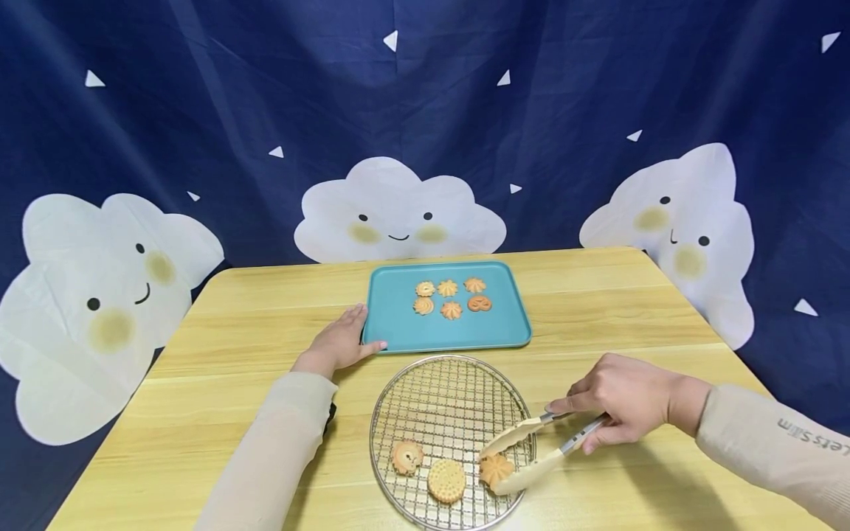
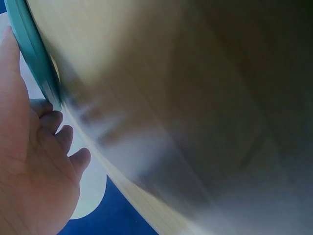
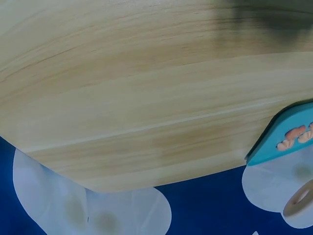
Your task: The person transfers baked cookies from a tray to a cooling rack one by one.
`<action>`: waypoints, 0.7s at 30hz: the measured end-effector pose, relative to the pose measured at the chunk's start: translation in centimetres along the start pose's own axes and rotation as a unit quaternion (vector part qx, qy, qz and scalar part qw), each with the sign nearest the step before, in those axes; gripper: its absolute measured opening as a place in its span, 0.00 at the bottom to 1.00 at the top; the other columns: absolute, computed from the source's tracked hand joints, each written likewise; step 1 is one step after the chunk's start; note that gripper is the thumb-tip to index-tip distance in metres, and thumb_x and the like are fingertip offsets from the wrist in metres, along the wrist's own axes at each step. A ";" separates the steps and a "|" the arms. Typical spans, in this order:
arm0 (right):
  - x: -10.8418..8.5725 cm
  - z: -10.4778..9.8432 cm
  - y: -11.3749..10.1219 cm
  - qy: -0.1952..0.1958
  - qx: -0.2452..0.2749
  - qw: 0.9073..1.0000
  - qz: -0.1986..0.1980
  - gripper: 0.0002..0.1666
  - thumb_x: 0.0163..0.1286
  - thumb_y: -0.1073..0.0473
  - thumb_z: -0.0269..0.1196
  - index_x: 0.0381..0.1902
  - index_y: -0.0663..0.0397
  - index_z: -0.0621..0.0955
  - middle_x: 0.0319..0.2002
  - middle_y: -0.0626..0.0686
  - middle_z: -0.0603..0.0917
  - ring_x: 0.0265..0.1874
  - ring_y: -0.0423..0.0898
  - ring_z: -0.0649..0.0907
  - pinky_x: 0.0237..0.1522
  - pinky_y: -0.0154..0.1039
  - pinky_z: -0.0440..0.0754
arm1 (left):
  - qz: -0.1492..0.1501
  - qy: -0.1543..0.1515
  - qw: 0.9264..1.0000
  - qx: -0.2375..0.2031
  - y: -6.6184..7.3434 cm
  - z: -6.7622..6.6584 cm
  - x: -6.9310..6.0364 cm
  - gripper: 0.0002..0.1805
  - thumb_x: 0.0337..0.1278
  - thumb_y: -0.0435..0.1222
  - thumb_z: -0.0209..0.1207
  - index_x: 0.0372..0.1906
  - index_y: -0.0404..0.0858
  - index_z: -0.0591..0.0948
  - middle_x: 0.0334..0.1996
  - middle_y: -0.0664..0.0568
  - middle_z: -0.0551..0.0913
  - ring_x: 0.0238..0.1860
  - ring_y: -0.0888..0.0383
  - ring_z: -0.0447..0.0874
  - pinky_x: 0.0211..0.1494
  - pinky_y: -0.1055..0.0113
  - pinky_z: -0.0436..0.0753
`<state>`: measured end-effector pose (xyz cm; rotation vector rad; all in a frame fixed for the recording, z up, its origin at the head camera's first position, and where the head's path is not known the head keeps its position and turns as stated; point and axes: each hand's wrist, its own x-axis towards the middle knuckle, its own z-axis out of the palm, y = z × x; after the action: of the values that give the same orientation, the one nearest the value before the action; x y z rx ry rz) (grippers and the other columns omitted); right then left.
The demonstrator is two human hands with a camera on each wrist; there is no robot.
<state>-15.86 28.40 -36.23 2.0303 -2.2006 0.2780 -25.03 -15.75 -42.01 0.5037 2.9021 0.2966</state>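
My right hand point(image 1: 623, 398) grips a pair of tongs point(image 1: 561, 446) with metal arms and cream tips. Between those tips lies a flower-shaped cookie point(image 1: 496, 470), over the right side of a round wire rack point(image 1: 451, 358); whether it is lifted, I cannot tell. A ring-like cookie point(image 1: 407, 457) and a round, dotted cookie point(image 1: 447, 481) rest on the rack. My left hand point(image 1: 341, 341) holds the near left corner of a teal tray point(image 1: 458, 335), thumb at the front rim, fingers along the side. Several cookies point(image 1: 451, 310) lie on the tray in two rows.
The wooden table point(image 1: 265, 324) bears the tray at the back and the rack nearer me. A dark blue curtain point(image 1: 438, 96) with white clouds hangs behind the table's far edge. In the right wrist view, a tan loop-shaped thing point(image 3: 292, 209) shows partly at lower right.
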 end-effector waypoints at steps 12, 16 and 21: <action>0.2 -0.1 -0.1 -0.003 -0.006 1.000 0.015 0.34 0.58 0.37 0.67 0.54 0.55 0.81 0.27 0.37 0.79 0.19 0.22 0.59 0.18 0.16 0.63 | -0.002 0.001 1.000 0.001 -0.1 0.1 0.1 0.51 0.63 0.61 0.49 0.73 0.27 0.47 0.73 0.36 0.48 0.73 0.41 0.44 0.73 0.50 0.50; 0.2 -0.2 0.0 -0.004 -0.010 1.000 0.026 0.36 0.57 0.37 0.67 0.54 0.57 0.80 0.28 0.39 0.80 0.19 0.23 0.63 0.18 0.20 0.68 | -0.004 0.001 1.000 -0.001 -0.1 0.1 0.0 0.51 0.62 0.61 0.49 0.73 0.27 0.47 0.73 0.37 0.48 0.73 0.41 0.44 0.73 0.50 0.50; 0.3 -0.2 0.2 -0.003 -0.025 0.999 0.036 0.40 0.57 0.36 0.66 0.56 0.60 0.78 0.31 0.41 0.81 0.19 0.22 0.63 0.18 0.21 0.70 | -0.002 0.000 1.000 0.000 -0.1 0.1 0.0 0.51 0.62 0.62 0.49 0.73 0.28 0.47 0.73 0.37 0.48 0.73 0.42 0.44 0.73 0.50 0.50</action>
<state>-16.12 28.17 -35.99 1.9322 -2.2639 0.2216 -25.03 -15.79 -42.08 0.4982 2.9023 0.2960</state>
